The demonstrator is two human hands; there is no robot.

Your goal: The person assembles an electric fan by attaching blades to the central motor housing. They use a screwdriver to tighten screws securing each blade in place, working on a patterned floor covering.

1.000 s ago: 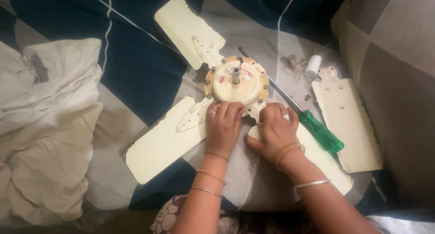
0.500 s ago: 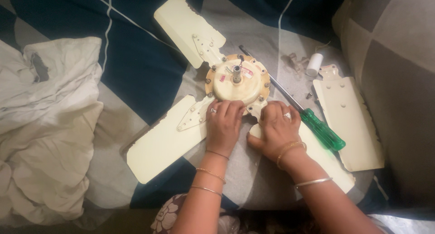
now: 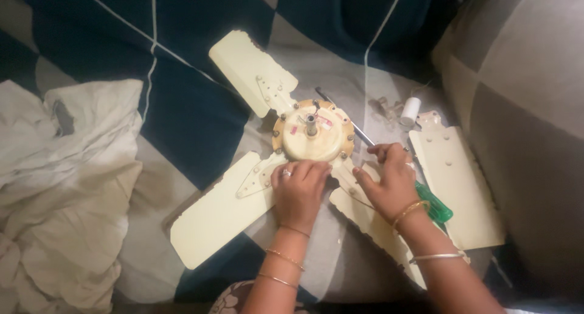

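A cream ceiling-fan motor hub (image 3: 313, 136) lies on the bedspread with blades bolted to it: one pointing up-left (image 3: 250, 70), one down-left (image 3: 219, 216), one down-right (image 3: 371, 219). My left hand (image 3: 298, 192) presses on the hub's near edge, where the down-left blade's bracket joins it, fingers curled. My right hand (image 3: 389, 183) lies across a green-handled screwdriver (image 3: 437, 209), fingers curled over it where the metal shaft meets the handle, thumb on the down-right blade. Most of the handle is hidden under my palm.
A loose fourth blade (image 3: 455, 186) lies to the right, beside a grey cushion (image 3: 523, 107). A small white cylinder (image 3: 410, 110) and bits of hardware sit above it. Crumpled white cloth (image 3: 61, 186) fills the left. The bedspread (image 3: 188, 107) is dark blue and grey.
My right hand has left the blade bracket by the hub and shifted right onto the screwdriver. My left hand stays on the hub. The view has tilted, so everything sits lower.
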